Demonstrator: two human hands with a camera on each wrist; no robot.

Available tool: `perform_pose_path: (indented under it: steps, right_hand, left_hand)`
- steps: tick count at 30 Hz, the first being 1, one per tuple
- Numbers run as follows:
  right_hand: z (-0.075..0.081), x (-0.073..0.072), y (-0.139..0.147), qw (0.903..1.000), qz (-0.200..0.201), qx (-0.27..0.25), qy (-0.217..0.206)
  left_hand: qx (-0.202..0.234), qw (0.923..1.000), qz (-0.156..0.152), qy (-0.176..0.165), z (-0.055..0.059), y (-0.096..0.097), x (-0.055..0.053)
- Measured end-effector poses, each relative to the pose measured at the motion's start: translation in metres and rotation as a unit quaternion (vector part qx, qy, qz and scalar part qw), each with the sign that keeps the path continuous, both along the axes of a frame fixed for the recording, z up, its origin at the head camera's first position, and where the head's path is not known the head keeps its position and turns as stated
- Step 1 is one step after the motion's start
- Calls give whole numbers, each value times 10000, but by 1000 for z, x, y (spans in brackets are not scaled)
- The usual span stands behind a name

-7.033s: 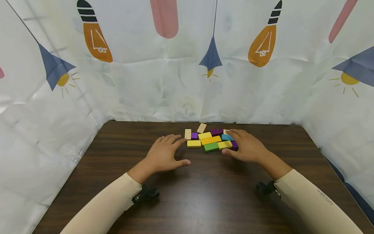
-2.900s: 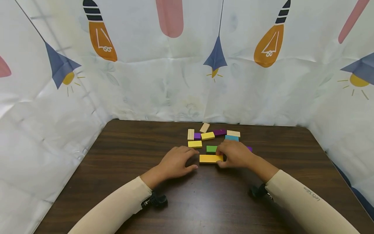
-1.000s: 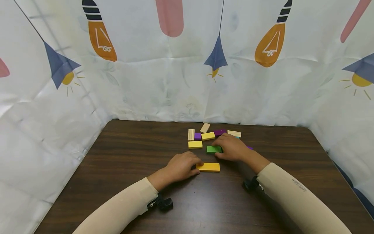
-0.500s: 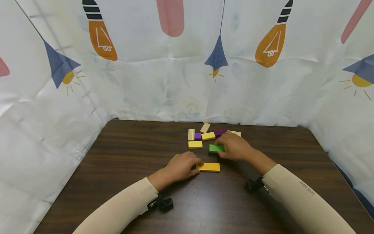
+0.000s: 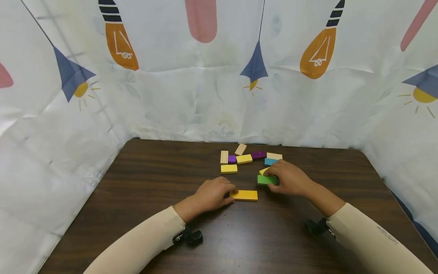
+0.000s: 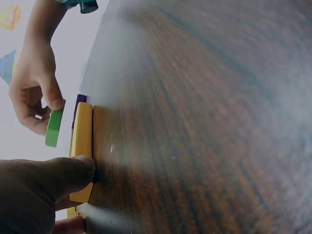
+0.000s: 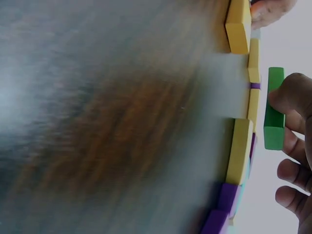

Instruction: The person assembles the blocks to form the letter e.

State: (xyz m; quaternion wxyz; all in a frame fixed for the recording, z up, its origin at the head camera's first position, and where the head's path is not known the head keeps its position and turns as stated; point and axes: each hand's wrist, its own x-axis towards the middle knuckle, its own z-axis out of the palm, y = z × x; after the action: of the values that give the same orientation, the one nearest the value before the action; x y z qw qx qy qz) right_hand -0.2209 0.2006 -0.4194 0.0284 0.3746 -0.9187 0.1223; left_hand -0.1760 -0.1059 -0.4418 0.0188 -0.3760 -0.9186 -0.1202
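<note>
On the table, a long orange-yellow block (image 5: 247,195) lies nearest to me, apart from the others. My left hand (image 5: 213,195) pinches its left end; the left wrist view has the thumb (image 6: 78,173) across the block's near side. A green block (image 5: 265,180) is held between thumb and fingertips of my right hand (image 5: 291,179). Both wrist views show this green block raised off the tabletop. Behind it, a yellow block (image 5: 263,171) is partly covered by the right hand. Two purple blocks (image 7: 227,197) show beyond a yellow block in the right wrist view.
Toward the back edge of the dark wood table (image 5: 154,167) lie more blocks: a blue one (image 5: 270,162), a dark purple one (image 5: 258,155), a striped one (image 5: 224,157), and several others. A white printed cloth (image 5: 191,102) hangs behind and at the sides.
The orange-yellow block has come out of the cluster toward me, passing from right hand to left. My right hand has since picked up the green block and carried it right; the left stays put.
</note>
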Motion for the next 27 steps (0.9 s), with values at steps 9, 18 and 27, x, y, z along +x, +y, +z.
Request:
perform_pose_path:
  steps: [9,18,27]
  right_hand:
    - [-6,15,9,9999,97,3,-70]
    - [-21,25,14,9992,242,-49,-314]
    - [-27,27,6,9986,299,-113,-431]
  left_hand:
    - [-7,10000,-22,79,-1,0,-1]
    - [-16,10000,-12,40,0,1,-2]
    - [26,10000,-38,17,0,1,-2]
